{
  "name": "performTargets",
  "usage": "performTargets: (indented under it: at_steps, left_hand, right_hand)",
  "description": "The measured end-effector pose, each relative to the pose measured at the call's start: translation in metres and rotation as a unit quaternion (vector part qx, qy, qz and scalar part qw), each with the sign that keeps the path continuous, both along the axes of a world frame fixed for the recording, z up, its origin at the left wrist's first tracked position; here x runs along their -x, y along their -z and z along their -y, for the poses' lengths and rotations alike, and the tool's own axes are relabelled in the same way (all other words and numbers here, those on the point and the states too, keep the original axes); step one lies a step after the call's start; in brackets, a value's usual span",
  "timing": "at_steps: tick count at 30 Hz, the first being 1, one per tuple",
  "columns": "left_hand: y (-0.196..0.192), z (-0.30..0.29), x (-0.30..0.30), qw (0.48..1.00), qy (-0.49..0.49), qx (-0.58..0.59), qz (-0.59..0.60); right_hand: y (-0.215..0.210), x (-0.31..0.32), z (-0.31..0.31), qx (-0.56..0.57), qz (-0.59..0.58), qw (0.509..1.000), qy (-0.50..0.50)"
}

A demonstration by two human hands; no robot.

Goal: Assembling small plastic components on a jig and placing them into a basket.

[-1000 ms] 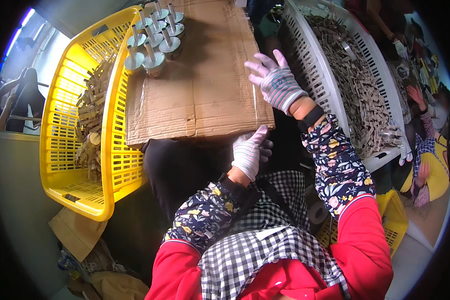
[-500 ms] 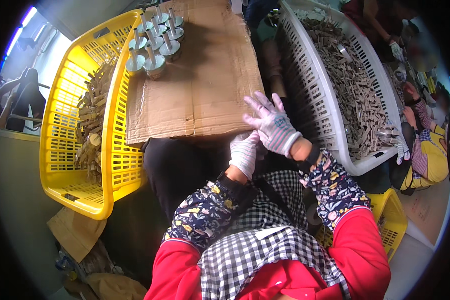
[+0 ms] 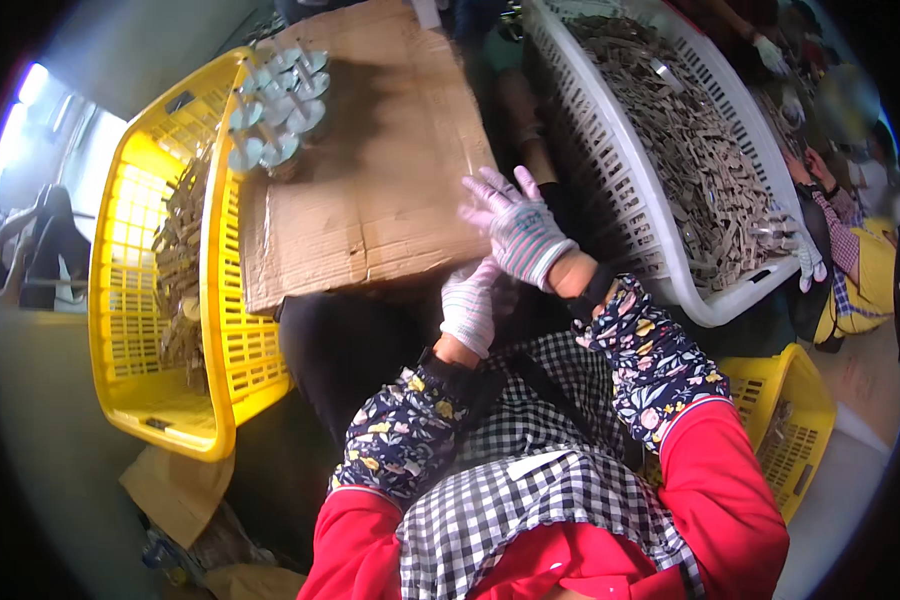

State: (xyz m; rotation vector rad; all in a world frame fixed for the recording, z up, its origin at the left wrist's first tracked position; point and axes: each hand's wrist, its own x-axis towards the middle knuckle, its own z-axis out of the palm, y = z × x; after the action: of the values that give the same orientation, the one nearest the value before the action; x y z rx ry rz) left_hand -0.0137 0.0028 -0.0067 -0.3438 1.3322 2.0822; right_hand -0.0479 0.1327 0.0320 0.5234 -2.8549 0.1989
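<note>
My right hand [image 3: 522,232], in a pale glove with grey and pink stripes, is open with its fingers spread over the near right edge of a cardboard sheet [image 3: 390,200]. Close below it is my left hand [image 3: 468,308], gloved the same way. Its fingers look curled in against the underside of the right hand, and whatever they hold is hidden there. On the sheet's far left corner stands a cluster of several round metal discs [image 3: 278,150], each with an upright rod.
A yellow crate [image 3: 225,390] with flat brownish pieces stands at the left. On the right is a white crate [image 3: 705,310] heaped with similar pieces. A smaller yellow crate [image 3: 815,400] sits at the lower right. Co-workers' gloved hands [image 3: 808,255] show beyond the white crate.
The whole view has shifted and tilted slightly, so sheet and crates sit a little differently. My hands stay together near the sheet's edge; the right fingers have bent slightly.
</note>
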Motion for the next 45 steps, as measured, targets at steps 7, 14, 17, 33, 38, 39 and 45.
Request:
performTargets:
  at_steps: [7, 14, 17, 33, 38, 39, 45]
  left_hand:
    - [-0.007, 0.001, -0.003, 0.998, -0.055, -0.031, 0.031]
    - [-0.013, 0.0, -0.004, 0.996, -0.06, -0.047, 0.051]
    - [-0.016, 0.004, -0.005, 0.997, -0.057, 0.003, 0.05]
    - [-0.019, 0.001, 0.0, 0.993, -0.05, -0.04, 0.099]
    - [-0.025, 0.0, -0.003, 0.991, -0.074, -0.028, 0.106]
    - [-0.025, 0.0, -0.003, 0.99, -0.083, -0.032, 0.105]
    - [-0.024, -0.003, -0.003, 0.989, -0.079, -0.036, 0.119]
  right_hand:
    - [-0.032, -0.051, -0.024, 0.105, -0.072, 0.991, -0.048]
    - [-0.03, -0.047, -0.248, 0.032, 0.135, 0.909, 0.393]
    - [0.006, -0.062, -0.28, -0.152, 0.257, 0.886, 0.355]
    - [0.003, -0.054, -0.294, -0.196, 0.143, 0.847, 0.473]
    - [-0.059, -0.037, -0.234, 0.104, -0.057, 0.957, 0.266]
    - [-0.064, -0.025, -0.2, 0.178, -0.047, 0.964, 0.194]
    - [-0.028, 0.015, -0.072, 0.511, 0.223, 0.828, 0.063]
